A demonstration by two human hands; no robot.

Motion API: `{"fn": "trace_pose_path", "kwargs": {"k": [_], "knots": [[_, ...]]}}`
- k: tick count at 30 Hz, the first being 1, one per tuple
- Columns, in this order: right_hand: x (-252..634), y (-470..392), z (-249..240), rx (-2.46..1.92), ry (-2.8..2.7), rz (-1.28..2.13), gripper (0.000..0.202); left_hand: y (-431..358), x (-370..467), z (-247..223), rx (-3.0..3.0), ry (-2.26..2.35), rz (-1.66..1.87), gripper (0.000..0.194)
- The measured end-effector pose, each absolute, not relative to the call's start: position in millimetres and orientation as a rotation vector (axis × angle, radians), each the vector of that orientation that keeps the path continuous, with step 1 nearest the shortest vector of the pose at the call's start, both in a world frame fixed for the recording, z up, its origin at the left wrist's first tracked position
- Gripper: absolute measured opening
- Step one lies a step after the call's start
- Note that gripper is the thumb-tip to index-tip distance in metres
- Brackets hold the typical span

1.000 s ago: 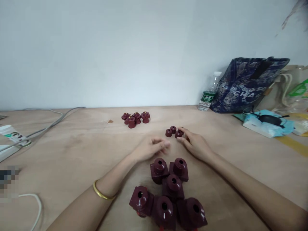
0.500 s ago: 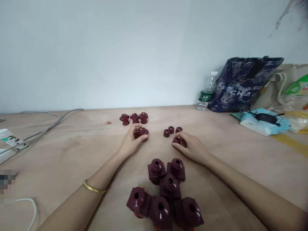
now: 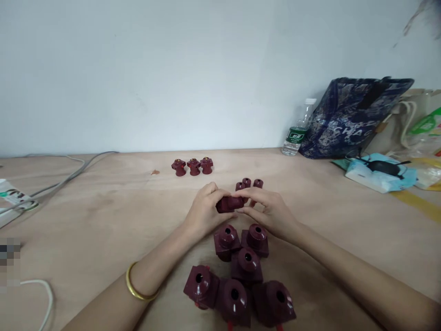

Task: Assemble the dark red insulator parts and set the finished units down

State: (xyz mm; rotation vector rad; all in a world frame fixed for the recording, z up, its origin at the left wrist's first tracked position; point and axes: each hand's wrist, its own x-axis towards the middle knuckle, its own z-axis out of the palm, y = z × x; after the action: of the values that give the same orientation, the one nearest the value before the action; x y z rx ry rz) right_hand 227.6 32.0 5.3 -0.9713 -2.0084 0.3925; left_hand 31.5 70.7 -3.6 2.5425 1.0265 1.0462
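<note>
My left hand (image 3: 204,211) is closed around a dark red square-bodied part (image 3: 223,205), lying on its side just above the table. Closed too, my right hand (image 3: 274,212) pinches a small dark red round cap (image 3: 238,202) against the right end of that part. The fingertips of both hands nearly touch. Fingers hide much of both pieces, so I cannot tell whether the cap is seated. Just beyond my right hand stand three loose round caps (image 3: 246,182). Nearer me, several dark red square-bodied parts with domed, holed tops (image 3: 248,259) stand clustered.
Three similar parts with brassy tops (image 3: 193,166) stand in a row near the wall. A water bottle (image 3: 296,131), a dark blue bag (image 3: 351,119) and a light blue packet (image 3: 379,174) lie to the right. Grey cables (image 3: 74,174) run along the left.
My left hand has moved right and nearer with its part, turning it on its side. My right hand has shifted slightly left with the cap. The two pieces now meet.
</note>
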Motion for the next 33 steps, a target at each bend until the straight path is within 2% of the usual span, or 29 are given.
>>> {"fn": "trace_pose_path", "kwargs": {"k": [6, 9, 12, 14, 18, 22, 28, 33], "knots": [[223, 38, 1, -1.219, -1.960, 0.289, 0.023, 69, 34, -2, 2.693, 1.032, 1.019, 0.037], [225, 39, 4, -1.357, -2.014, 0.216, 0.040, 70, 34, 0, 2.740, 1.034, 0.951, 0.033], [229, 38, 10, -1.245, -2.056, 0.308, 0.032, 71, 33, 1, 2.735, 1.064, 0.967, 0.027], [228, 36, 13, -1.116, -2.059, 0.401, 0.041, 71, 34, 1, 2.721, 1.076, 0.986, 0.029], [223, 34, 12, -1.205, -1.994, 0.451, 0.025, 68, 35, 4, 2.683, 1.073, 0.956, 0.029], [230, 38, 9, -1.295, -1.971, 0.456, 0.035, 71, 30, 7, 2.522, 1.159, 0.968, 0.031], [277, 65, -14, -1.461, -1.723, 0.068, 0.039, 60, 6, 5, 2.082, 1.296, 0.980, 0.037], [295, 82, -41, -1.565, -1.946, 0.032, 0.048, 23, -18, 1, 1.767, 1.238, 0.862, 0.040]]}}
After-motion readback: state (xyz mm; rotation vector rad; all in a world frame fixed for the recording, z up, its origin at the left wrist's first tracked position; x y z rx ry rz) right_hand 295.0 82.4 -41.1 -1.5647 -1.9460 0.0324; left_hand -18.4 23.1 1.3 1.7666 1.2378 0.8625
